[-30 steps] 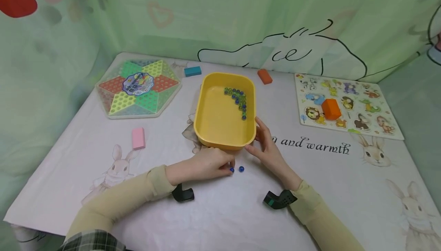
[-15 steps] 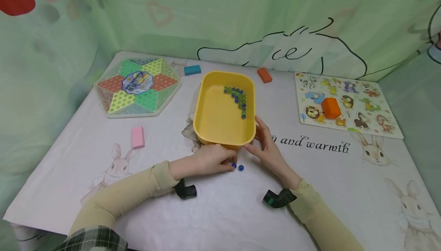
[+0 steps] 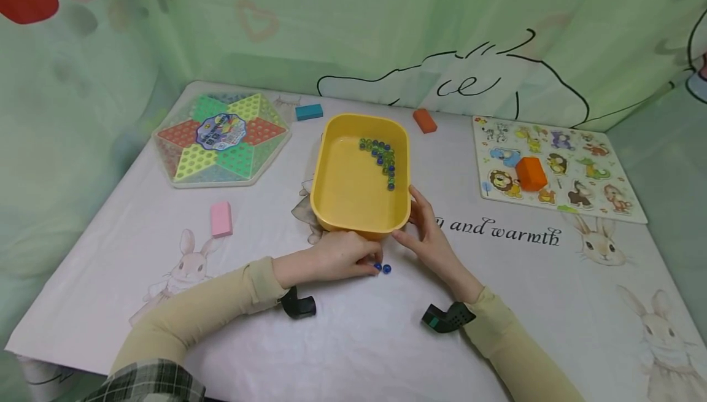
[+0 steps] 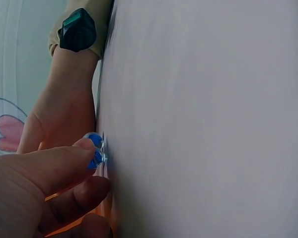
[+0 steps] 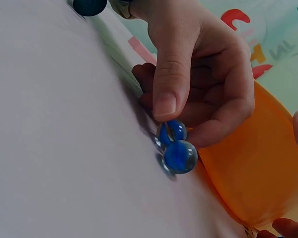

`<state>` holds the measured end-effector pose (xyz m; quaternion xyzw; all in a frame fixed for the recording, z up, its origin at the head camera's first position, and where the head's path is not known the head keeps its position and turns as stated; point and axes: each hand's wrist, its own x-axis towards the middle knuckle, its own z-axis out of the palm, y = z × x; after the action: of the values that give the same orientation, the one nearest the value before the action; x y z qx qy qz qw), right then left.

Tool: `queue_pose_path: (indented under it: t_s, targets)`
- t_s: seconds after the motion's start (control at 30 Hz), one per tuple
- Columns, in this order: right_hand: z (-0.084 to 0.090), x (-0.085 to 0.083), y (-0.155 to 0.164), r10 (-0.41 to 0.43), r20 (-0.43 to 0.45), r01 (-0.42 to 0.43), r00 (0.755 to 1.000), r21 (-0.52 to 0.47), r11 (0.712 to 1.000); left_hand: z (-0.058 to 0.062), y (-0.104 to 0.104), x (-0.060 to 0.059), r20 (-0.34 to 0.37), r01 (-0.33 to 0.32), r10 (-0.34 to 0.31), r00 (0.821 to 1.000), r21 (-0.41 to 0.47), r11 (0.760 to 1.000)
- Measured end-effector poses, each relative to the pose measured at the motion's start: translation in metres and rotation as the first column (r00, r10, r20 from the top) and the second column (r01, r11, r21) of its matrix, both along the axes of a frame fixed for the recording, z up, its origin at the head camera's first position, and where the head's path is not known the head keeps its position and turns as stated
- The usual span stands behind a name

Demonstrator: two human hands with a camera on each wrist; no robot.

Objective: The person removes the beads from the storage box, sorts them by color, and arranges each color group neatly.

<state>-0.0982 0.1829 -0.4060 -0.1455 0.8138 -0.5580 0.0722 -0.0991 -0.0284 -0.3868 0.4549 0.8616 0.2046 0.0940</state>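
My left hand (image 3: 338, 258) pinches a blue glass marble (image 5: 172, 133) between thumb and forefinger, low over the tablecloth. Right against it lies a second blue marble (image 5: 181, 157), seen most clearly in the right wrist view. Both are just in front of a yellow plastic tub (image 3: 345, 190), where a cluster of blue and greenish marbles (image 3: 389, 160) rests along the right side of the floor. My right hand (image 3: 433, 251) rests at the tub's near right corner, thumb on the front wall and fingers spread along the right wall, its fingers fairly straight.
Behind on the left lies a star-patterned board with round holes (image 3: 221, 162). Blue (image 3: 309, 112), orange (image 3: 424, 121) and pink (image 3: 221, 219) blocks lie around the tub. At right, another orange block (image 3: 531, 174) sits on an animal picture board (image 3: 593, 187).
My left hand has moved slightly right and away from me, bringing the pinched marble up against the second one. The right hand and the tub have stayed in place.
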Motion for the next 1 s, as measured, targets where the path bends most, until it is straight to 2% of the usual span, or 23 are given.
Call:
queue_pose_path:
  t_s: [0.27,0.43,0.57,0.63,0.7,0.87,0.93,1.0]
  targets:
    - [0.000,0.000,0.000,-0.001,0.002,0.001,1.000,0.007,1.000,-0.002,0.001,0.000,-0.005,0.001,-0.001,1.000,0.005,1.000]
    - [0.000,0.000,0.000,-0.006,0.006,0.006,1.000,0.016,1.000,0.005,0.000,-0.001,0.005,0.006,-0.006,1.000,-0.039,0.999]
    - [-0.001,0.000,0.000,-0.011,0.011,0.011,1.000,0.023,1.000,0.022,-0.002,-0.001,0.028,0.052,-0.049,0.998,-0.140,0.989]
    - [-0.001,0.001,0.000,-0.012,0.013,0.012,1.000,0.027,1.000,0.033,-0.003,-0.001,0.076,0.093,-0.081,0.994,-0.166,0.982]
    - [-0.001,0.001,0.000,-0.010,0.014,0.010,1.000,0.028,1.000,0.045,-0.005,-0.001,0.131,0.140,-0.120,0.984,-0.157,0.978]
    - [0.000,0.001,-0.001,-0.001,0.004,0.001,1.000,0.003,1.000,0.076,-0.011,-0.009,0.239,0.243,-0.235,0.942,-0.003,0.970]
    - [0.000,0.001,-0.001,-0.001,0.003,0.001,1.000,-0.004,1.000,0.086,-0.013,-0.016,0.259,0.247,-0.257,0.931,0.071,0.966]
    - [0.000,0.001,0.000,-0.005,0.010,0.005,1.000,-0.004,1.000,0.094,-0.015,-0.026,0.257,0.219,-0.246,0.935,0.128,0.967]
